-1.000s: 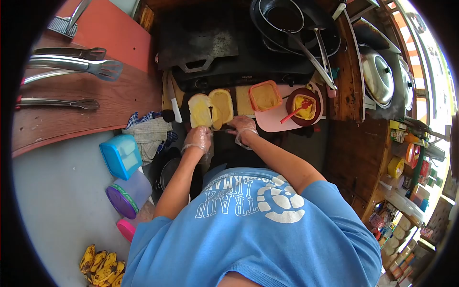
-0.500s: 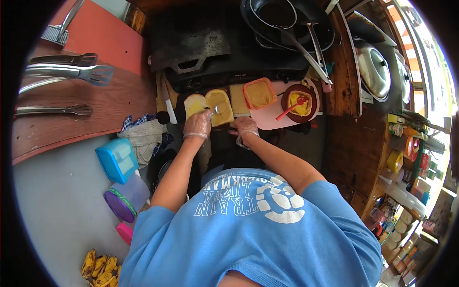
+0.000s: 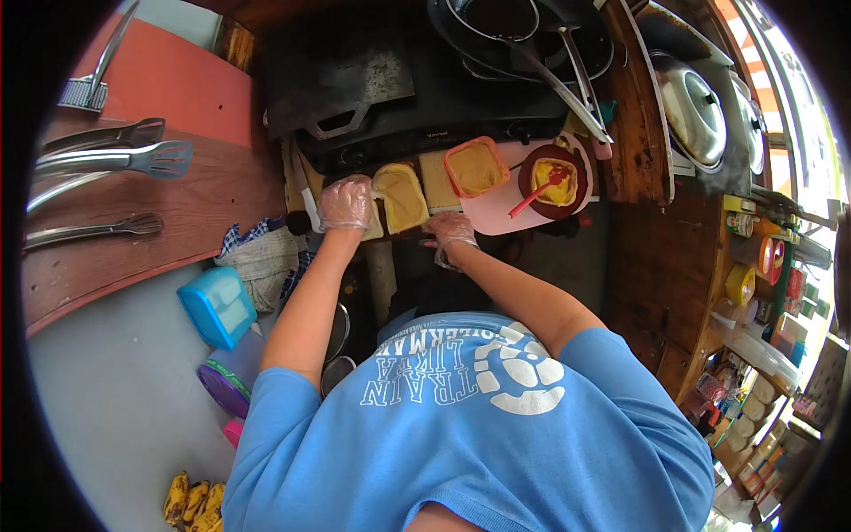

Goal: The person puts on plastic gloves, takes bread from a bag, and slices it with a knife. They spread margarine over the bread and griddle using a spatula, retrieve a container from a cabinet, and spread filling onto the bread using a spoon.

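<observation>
My left hand (image 3: 346, 204), in a clear plastic glove, is over the left bread slice (image 3: 375, 229), hiding most of it. Its fingers look curled; the spoon it held half a second ago is out of sight beneath it. To its right, another bread slice (image 3: 403, 197) is coated in tan spread. My gloved right hand (image 3: 452, 232) rests near that slice's lower right corner, fingers bent loosely and apart, with nothing seen in them. An orange-rimmed tub (image 3: 477, 168) of tan spread stands beyond it. A knife with a white handle (image 3: 310, 206) lies left of my left hand.
A brown bowl (image 3: 530, 182) with yellow spread and a red utensil (image 3: 529, 204) sits on a pink board (image 3: 496, 213). Behind are a black stove (image 3: 425, 137) and a pan (image 3: 603, 66). Tongs (image 3: 97, 230) lie on the left counter. A blue container (image 3: 217, 301) stands below.
My left hand has moved left and forward from the coated slice to over the left slice, and the spoon is now hidden. My right hand has stayed nearly in place. The view has shifted slightly.
</observation>
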Available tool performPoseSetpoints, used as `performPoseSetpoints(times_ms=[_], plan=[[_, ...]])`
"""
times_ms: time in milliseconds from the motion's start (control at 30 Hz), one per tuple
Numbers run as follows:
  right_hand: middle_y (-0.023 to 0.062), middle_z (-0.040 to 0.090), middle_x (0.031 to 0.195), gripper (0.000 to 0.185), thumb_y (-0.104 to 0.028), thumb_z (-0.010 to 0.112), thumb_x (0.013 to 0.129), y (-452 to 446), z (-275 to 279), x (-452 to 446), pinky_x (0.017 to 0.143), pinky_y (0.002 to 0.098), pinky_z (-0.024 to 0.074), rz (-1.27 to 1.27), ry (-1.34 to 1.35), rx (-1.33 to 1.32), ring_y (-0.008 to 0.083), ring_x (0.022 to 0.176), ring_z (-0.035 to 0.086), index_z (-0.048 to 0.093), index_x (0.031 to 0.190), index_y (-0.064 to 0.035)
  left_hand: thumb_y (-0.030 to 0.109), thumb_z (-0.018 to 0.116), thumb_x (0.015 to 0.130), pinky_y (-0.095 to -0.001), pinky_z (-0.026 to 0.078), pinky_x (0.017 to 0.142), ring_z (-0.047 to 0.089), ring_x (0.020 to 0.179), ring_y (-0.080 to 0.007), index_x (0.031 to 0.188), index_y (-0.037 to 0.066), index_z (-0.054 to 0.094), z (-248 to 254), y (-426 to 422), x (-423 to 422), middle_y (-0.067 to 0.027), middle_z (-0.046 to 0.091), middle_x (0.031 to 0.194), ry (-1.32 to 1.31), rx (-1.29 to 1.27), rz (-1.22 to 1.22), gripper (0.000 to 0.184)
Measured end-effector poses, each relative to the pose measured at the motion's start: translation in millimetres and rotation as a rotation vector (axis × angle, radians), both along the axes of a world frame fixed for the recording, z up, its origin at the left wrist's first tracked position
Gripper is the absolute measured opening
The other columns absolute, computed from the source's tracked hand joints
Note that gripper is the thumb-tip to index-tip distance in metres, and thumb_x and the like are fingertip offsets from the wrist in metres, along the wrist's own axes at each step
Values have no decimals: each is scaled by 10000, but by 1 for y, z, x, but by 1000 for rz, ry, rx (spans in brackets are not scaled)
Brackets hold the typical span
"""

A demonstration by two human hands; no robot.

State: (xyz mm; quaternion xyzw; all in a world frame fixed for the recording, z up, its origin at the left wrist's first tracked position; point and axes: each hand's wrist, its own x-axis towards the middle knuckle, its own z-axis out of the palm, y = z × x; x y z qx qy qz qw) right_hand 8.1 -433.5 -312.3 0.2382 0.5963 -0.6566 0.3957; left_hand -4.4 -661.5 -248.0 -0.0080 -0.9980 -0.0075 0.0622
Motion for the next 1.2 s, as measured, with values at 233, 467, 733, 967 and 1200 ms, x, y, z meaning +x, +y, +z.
performPoseSetpoints(times_ms=[233,467,733,967,1200], plan=[[121,666,960,137,-62,625,871,5,-91,14,663,382,639,375,580,157,225,841,686,629,991,5,166,570,815,-433,574,716,716,795,-317,842,118,758,47,3,-1,-117,731,820,-53,5,75,196],[110,665,943,118,-61,639,866,1,-12,1,675,357,636,20,-2,11,220,842,687,656,967,-1,122,588,797,-417,576,719,714,816,-304,851,113,736,1,-3,0,-115,737,875,20,61,-18,158],[101,681,945,126,-83,643,859,-5,-19,-1,641,340,624,107,36,103,211,822,696,682,943,3,148,598,803,-412,569,690,709,797,-288,810,100,712,12,-14,-1,-105,728,864,-30,-60,5,124],[108,691,951,133,-99,637,869,-1,-27,0,637,331,624,164,96,96,212,809,704,694,906,16,176,598,883,-470,573,776,710,883,-358,928,96,761,43,13,6,-171,728,922,-208,197,273,187],[86,705,995,129,-92,638,879,0,-29,-2,669,290,612,438,310,224,176,861,706,707,934,1,223,597,931,-479,555,829,694,927,-393,989,100,751,3,21,41,-193,721,975,-417,339,203,205]])
